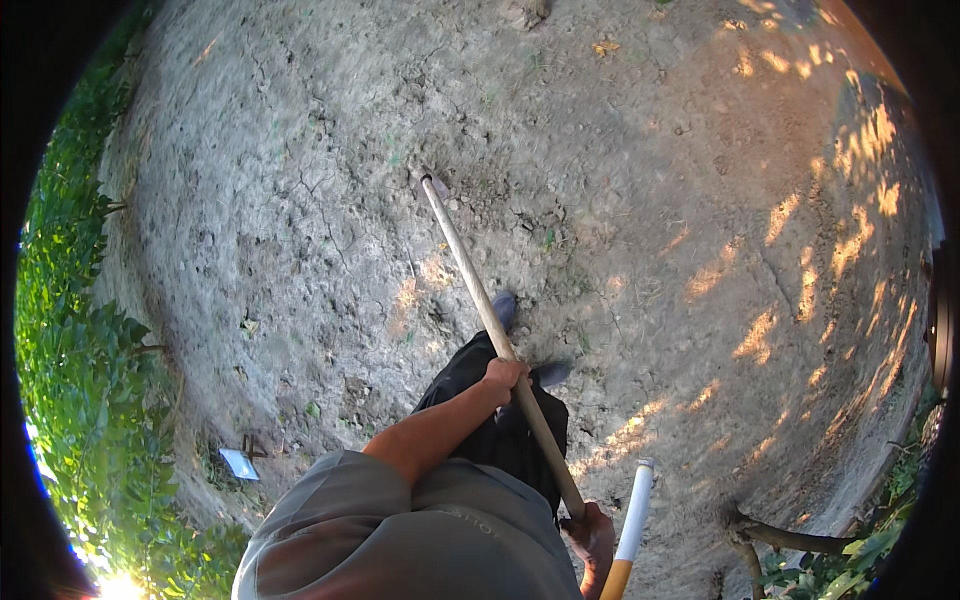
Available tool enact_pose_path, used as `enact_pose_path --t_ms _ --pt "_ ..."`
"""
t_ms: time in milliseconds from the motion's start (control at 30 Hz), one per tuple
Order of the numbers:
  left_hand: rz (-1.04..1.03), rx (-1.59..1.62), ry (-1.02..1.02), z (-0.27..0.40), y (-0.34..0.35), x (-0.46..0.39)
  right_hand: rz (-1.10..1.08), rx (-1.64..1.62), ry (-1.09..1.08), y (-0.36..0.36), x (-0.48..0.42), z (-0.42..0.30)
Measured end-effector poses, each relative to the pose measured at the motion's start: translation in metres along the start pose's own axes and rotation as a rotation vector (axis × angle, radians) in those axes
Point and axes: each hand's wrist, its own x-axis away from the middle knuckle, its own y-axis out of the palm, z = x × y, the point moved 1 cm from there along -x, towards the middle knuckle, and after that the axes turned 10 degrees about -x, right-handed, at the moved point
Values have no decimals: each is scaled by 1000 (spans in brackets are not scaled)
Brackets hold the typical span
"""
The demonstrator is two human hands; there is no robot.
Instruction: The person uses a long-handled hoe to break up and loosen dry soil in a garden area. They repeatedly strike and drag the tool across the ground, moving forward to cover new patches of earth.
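My left hand (508, 376) grips the middle of a long wooden hoe handle (471, 277), in front of my dark trousers. Lower down, beside my right hip, my right hand (591, 534) is closed around the handle's rear end. From there the handle slants forward and left. At its far end the metal hoe head (430, 182) meets the dry, cracked soil (360, 247); much of the blade is hidden by clods or too small to make out. My shoes (504, 309) show on either side of the handle.
Green leafy plants (82, 360) line the left side. Near them lies a pale rectangular object (240, 463). A tree trunk or branch (795, 536) rises at the lower right. What looks like a cigarette (636, 510), white with a tan end, juts up close to the camera.
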Motion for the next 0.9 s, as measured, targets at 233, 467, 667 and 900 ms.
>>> enact_pose_path --t_ms 233,467,667,900 --pt "-53 -82 126 25 12 -7 41 -21 -72 0 -15 -8" --pt "-66 -148 269 53 54 10 5 -108 -88 -17 -34 1" --pt "-69 -261 325 99 88 7 47 -181 -178 -25 -73 -15" --pt "-107 -259 450 192 113 -1 86 -266 -212 -44 -115 -112"
